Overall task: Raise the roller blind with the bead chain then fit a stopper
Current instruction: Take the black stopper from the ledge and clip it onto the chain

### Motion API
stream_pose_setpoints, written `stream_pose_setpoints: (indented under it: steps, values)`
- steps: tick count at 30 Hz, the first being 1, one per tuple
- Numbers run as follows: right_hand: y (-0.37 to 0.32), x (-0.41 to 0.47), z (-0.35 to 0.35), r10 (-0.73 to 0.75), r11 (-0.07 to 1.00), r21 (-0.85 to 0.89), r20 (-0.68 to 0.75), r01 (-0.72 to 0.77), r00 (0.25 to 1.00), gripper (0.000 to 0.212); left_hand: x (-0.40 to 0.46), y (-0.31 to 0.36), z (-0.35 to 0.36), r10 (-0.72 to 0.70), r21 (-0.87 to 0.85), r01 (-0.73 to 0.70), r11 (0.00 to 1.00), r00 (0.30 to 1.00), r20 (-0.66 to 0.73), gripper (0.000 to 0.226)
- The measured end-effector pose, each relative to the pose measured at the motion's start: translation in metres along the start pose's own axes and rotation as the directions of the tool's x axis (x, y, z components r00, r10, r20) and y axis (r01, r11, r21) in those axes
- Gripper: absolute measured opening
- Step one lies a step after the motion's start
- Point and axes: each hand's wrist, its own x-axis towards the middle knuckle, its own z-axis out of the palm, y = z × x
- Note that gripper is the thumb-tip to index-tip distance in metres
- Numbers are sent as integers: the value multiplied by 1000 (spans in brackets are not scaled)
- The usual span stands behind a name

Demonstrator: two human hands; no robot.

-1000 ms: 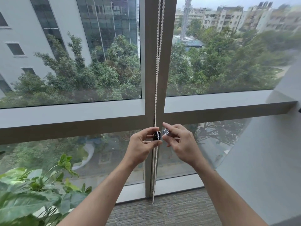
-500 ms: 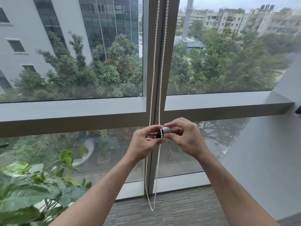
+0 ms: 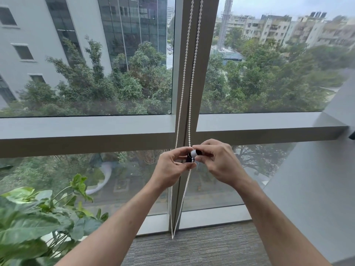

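Our left hand (image 3: pixel 172 167) pinches the dark half of the stopper (image 3: pixel 190 158) between thumb and fingertips, steadying it against the right strand of the bead chain (image 3: pixel 193 77). Our right hand (image 3: pixel 221 164) grips the pale, rounded half between thumb and forefinger and presses it toward the dark piece, so the chain sits between the two halves. Both hands are closed on the stopper, in front of the vertical window post (image 3: pixel 207 73) and just below the horizontal rail.

We judge the stopper to be a small, light, hard plastic piece, smooth enough to slip from our fingertips. It calls for a firm pinch on its outer faces, with the seam kept free of our fingers so the halves can close. The chain looks light and limp, a string of small white beads. It will swing and twist if we let it go, so we do best to hold it right at the stopper, where one bead must seat properly.

The chain hangs as two strands from above the view and joins in a loop just above the grey carpet (image 3: pixel 201 248). The blind itself is out of view, the glass bare. Leafy plants (image 3: pixel 34 223) stand at lower left.
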Motion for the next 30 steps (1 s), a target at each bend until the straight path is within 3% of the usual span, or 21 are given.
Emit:
stream_pose_setpoints:
  steps: [12,25,30]
  values:
    - [-2,13,-1,2,999,-50,29,-1,1000,13,-2,8,1,-2,-37,3,999,999,41,41]
    - [-1,23,-6,25,999,-39,70,-22,997,15,2,8,-1,11,-55,-8,998,999,51,41]
    - [-2,25,-11,10,1000,-14,147,-8,989,18,4,8,-3,22,-77,-15,997,995,94,42]
